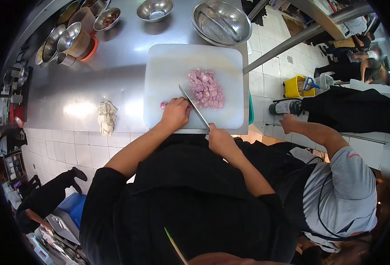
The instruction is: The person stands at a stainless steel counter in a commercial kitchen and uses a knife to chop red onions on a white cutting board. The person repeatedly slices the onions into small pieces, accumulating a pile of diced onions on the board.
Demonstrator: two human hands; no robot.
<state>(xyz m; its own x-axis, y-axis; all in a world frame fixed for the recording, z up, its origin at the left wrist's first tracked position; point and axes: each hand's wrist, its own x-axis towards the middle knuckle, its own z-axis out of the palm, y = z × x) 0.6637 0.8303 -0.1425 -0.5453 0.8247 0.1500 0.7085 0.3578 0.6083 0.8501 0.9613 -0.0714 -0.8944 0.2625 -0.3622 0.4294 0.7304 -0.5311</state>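
Note:
On the white cutting board point(168, 66) a pile of sliced purple-pink shallots point(205, 88) is heaped right of centre. My right hand point(223, 142) is closed around the handle of a kitchen knife point(196, 108). Its long blade slants up and left across the board, between my left hand and the pile. The fingers of my left hand point(176, 113) are curled down against the board beside the blade, over a piece of shallot that they mostly hide. A small shallot piece point(163, 105) lies just left of that hand.
A crumpled cloth point(107, 118) lies on the steel table point(129, 88), left of the board. Metal bowls point(155, 9) line the far side; one bowl point(221, 22) at the back right holds tongs. Close on my right, a person in a grey shirt point(340, 190) extends an arm.

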